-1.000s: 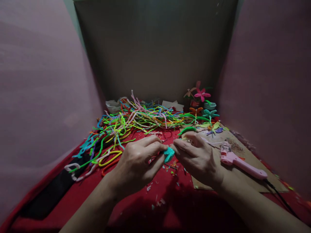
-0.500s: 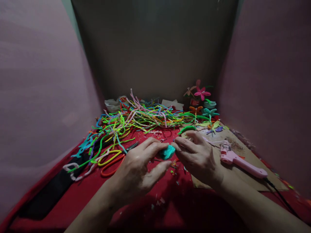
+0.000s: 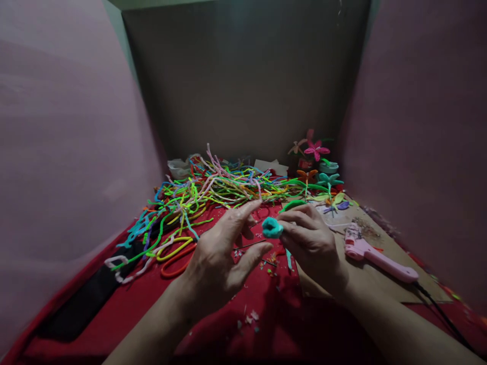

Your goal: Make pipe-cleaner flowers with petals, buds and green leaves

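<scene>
A turquoise coil of pipe cleaner (image 3: 271, 228), rolled into a small cup shape, is pinched in the fingertips of my right hand (image 3: 312, 237). A short turquoise strip (image 3: 289, 259) shows below that hand; I cannot tell whether it is joined to the coil. My left hand (image 3: 224, 248) is beside the coil on the left, thumb and fingers apart, holding nothing. Under it lie thin dark sticks (image 3: 251, 245) on the red cloth (image 3: 228, 324). Scissors with orange and yellow handles (image 3: 177, 259) rest left of my left hand, partly hidden by it.
A large tangle of coloured pipe cleaners (image 3: 216, 185) spreads across the back. At right, a pink glue gun (image 3: 384, 261) with a cord lies on a brown board (image 3: 395, 286). Pipe-cleaner flowers (image 3: 317, 150) stand at the back right. A black flat object (image 3: 79, 304) lies at left.
My left hand has let go of the turquoise coil and opened away from it. The coil, now in my right hand alone, has turned to show its hollow and moved slightly up and right.
</scene>
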A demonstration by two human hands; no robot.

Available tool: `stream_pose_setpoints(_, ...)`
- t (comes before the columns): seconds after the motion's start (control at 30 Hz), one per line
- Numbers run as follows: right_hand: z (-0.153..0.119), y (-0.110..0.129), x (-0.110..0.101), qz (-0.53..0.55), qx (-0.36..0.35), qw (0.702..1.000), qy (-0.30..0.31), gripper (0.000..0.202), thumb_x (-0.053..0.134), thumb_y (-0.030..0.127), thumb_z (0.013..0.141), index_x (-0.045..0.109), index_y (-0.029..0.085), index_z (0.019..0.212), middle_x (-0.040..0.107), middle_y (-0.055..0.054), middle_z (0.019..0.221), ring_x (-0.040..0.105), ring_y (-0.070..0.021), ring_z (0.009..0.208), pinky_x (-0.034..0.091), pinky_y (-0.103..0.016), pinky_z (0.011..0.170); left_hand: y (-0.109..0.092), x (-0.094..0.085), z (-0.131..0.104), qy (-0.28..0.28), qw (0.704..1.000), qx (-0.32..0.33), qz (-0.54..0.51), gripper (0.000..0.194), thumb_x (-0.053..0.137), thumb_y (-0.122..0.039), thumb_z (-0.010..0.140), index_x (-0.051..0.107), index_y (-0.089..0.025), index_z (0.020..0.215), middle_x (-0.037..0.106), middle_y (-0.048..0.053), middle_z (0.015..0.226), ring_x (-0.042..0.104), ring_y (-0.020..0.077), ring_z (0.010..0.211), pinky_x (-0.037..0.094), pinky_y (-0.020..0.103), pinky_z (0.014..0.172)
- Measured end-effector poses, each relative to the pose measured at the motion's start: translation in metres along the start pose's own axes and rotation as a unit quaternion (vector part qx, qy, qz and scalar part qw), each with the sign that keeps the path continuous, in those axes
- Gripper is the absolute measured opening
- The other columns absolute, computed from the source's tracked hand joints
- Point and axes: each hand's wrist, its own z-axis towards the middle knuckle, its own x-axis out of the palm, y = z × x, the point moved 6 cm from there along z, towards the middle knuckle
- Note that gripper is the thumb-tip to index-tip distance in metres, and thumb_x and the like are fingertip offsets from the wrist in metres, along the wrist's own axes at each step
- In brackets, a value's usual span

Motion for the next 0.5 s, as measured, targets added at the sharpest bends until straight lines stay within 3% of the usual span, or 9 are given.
stream_pose_setpoints(0.1, -0.002, -0.014, 0.002, 0.143, 0.130, 0.981, -0.008, 0.016, 0.058, 0.018, 0.080, 0.070, 0.026, 0.085, 0.063, -0.002, 0.082, 0.051, -0.0162, 0.080, 0.041, -0.033, 0.072, 0.009, 0.001, 0.004, -0.012, 0.997, -0.067, -0.044, 0.047, 0.056, -0.025, 0.081, 0.040, -0.020, 0.125, 0.059, 0.002, 0.092, 0.057, 0.0095, 0.073, 0.049, 0.023, 0.069)
stream_pose_setpoints(0.23, -0.009, -0.033, 0.015, 0.349, 0.275, 0.895, -0.033, 0.010, 0.063, 0.025, 0.075, 0.072, 0.027, 0.076, 0.060, 0.000, 0.078, 0.051, -0.0153, 0.076, 0.042, -0.032, 0.071, 0.026, 0.023, 0.008, 0.043, 0.988, -0.144, -0.045, 0.030, 0.053, -0.028, 0.082, 0.052, -0.018, 0.110, 0.061, 0.002, 0.086, 0.057, 0.0114, 0.073, 0.047, 0.025, 0.067)
stream_pose_setpoints(0.37, -0.015, -0.042, 0.029, 0.469, 0.352, 0.808, -0.054, 0.009, 0.066, 0.024, 0.071, 0.071, 0.024, 0.078, 0.056, 0.001, 0.075, 0.042, -0.0108, 0.062, 0.037, -0.026, 0.059, 0.027, 0.046, 0.010, 0.071, 0.980, -0.165, -0.081, 0.026, 0.053, -0.031, 0.082, 0.052, -0.017, 0.104, 0.062, 0.004, 0.090, 0.058, 0.0134, 0.079, 0.046, 0.028, 0.070)
stream_pose_setpoints(0.5, -0.022, -0.046, 0.037, 0.513, 0.401, 0.755, -0.076, 0.009, 0.067, 0.025, 0.069, 0.066, 0.020, 0.076, 0.053, 0.001, 0.072, 0.037, -0.0096, 0.058, 0.033, -0.024, 0.054, 0.019, 0.060, 0.013, 0.062, 0.981, -0.172, -0.056, 0.022, 0.052, -0.031, 0.083, 0.051, -0.017, 0.100, 0.063, 0.005, 0.092, 0.058, 0.0147, 0.081, 0.046, 0.028, 0.072)
